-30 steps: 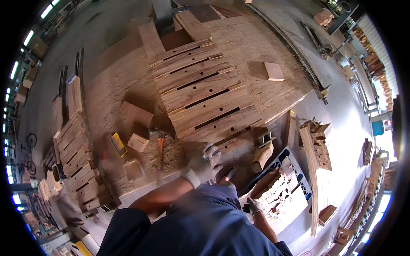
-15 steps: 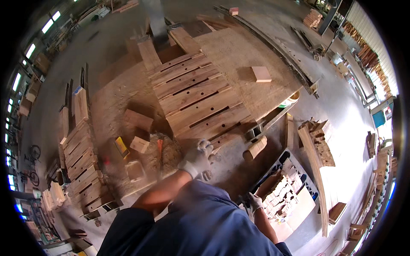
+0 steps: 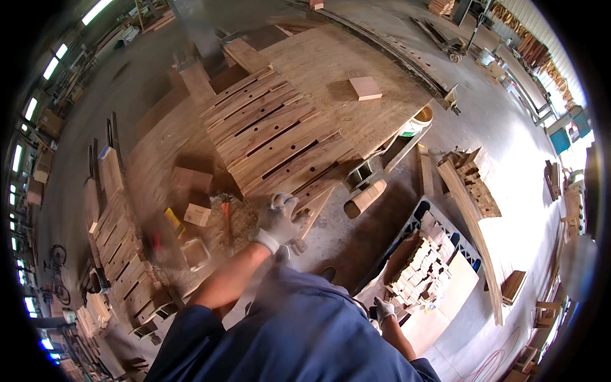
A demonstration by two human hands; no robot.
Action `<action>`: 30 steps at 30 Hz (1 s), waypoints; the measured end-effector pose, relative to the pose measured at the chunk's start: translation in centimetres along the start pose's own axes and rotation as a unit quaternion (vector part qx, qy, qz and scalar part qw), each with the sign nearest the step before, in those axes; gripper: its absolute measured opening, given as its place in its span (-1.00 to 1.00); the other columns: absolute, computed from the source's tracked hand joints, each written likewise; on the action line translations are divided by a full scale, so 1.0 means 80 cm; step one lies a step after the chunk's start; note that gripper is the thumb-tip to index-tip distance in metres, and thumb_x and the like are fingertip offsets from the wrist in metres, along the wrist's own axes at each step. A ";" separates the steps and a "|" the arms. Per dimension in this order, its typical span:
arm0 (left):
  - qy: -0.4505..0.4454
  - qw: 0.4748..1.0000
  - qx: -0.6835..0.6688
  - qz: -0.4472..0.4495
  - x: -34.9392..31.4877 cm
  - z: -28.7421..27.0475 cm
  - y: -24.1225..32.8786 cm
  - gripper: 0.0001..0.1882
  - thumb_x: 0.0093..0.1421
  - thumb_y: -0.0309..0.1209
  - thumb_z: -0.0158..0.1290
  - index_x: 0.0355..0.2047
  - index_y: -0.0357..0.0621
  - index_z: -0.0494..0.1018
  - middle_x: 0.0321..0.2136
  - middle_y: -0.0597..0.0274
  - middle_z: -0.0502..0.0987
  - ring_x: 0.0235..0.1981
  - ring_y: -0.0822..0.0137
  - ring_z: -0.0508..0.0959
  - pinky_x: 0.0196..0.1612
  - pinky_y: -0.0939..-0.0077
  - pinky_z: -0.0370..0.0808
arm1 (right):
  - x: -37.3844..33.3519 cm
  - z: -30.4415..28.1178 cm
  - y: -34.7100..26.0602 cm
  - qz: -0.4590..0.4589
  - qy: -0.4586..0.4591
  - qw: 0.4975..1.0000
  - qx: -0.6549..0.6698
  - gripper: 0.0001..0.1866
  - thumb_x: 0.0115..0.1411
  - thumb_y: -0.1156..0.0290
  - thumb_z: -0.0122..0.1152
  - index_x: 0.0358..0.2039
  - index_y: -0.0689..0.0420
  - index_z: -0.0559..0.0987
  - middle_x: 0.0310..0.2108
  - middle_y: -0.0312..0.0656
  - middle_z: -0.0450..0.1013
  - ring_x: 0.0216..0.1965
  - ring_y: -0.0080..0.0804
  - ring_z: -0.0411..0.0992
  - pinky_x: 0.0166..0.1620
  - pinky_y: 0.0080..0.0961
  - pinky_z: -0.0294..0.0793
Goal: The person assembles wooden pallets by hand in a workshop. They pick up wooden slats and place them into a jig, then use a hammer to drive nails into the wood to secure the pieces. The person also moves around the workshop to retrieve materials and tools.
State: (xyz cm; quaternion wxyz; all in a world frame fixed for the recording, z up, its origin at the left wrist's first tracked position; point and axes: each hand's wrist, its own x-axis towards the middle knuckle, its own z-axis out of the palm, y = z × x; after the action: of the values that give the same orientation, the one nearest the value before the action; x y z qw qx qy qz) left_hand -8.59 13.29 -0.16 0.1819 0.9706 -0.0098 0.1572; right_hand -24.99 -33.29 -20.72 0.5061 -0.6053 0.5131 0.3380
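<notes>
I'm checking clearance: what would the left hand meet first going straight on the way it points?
The left hand would probably meet the near end of the slotted wooden panel first; depth is unclear, so they may be touching.

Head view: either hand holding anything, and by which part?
The right hand seems to hold a dark object, part unclear; the left hand is by the slotted panel, hold unclear.

Greyish white on the gloves (image 3: 273, 223), navy on the shirt (image 3: 312, 337). Brown with dark stripes and dots across the slats (image 3: 275, 148). White and green on the bucket (image 3: 412, 128).
</notes>
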 end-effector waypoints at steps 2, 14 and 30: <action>0.000 0.999 -0.036 -0.017 -0.002 0.003 -0.003 -0.54 -0.02 -0.13 0.26 -0.18 -0.15 0.55 -0.17 0.05 0.51 -0.07 0.03 0.47 -0.02 0.16 0.44 | -0.007 0.011 0.004 -0.001 -0.001 1.000 0.003 -0.66 0.24 0.20 0.20 -0.12 0.20 0.49 -0.42 0.05 0.53 -0.62 -0.13 0.51 -0.58 -0.27 0.55; 0.008 0.981 -0.186 -0.046 -0.067 -0.054 -0.082 -0.62 -0.01 -0.23 0.27 -0.22 -0.17 0.56 -0.20 0.08 0.56 -0.12 0.07 0.53 -0.04 0.22 0.46 | -0.154 0.216 -0.135 -0.290 -0.058 0.944 -0.144 -0.57 0.23 0.16 0.23 -0.06 0.26 0.55 -0.30 -0.11 0.56 -0.37 -0.33 0.54 -0.33 -0.48 0.52; -0.135 0.931 -0.326 -0.096 -0.082 -0.052 -0.116 -0.74 0.05 -0.26 0.29 -0.42 -0.21 0.59 -0.46 0.05 0.60 -0.40 0.08 0.61 -0.32 0.31 0.54 | -0.286 0.365 -0.231 -0.422 -0.164 0.865 -0.218 -0.68 0.32 0.24 0.09 -0.01 0.16 0.52 -0.31 -0.17 0.56 -0.36 -0.46 0.53 -0.25 -0.50 0.51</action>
State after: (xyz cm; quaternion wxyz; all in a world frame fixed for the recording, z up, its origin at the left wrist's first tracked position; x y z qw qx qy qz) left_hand -15.41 23.16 -1.73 0.4995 0.8663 0.0080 -0.0058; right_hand -9.58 0.36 -2.13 0.5326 -0.7947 0.0314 0.2894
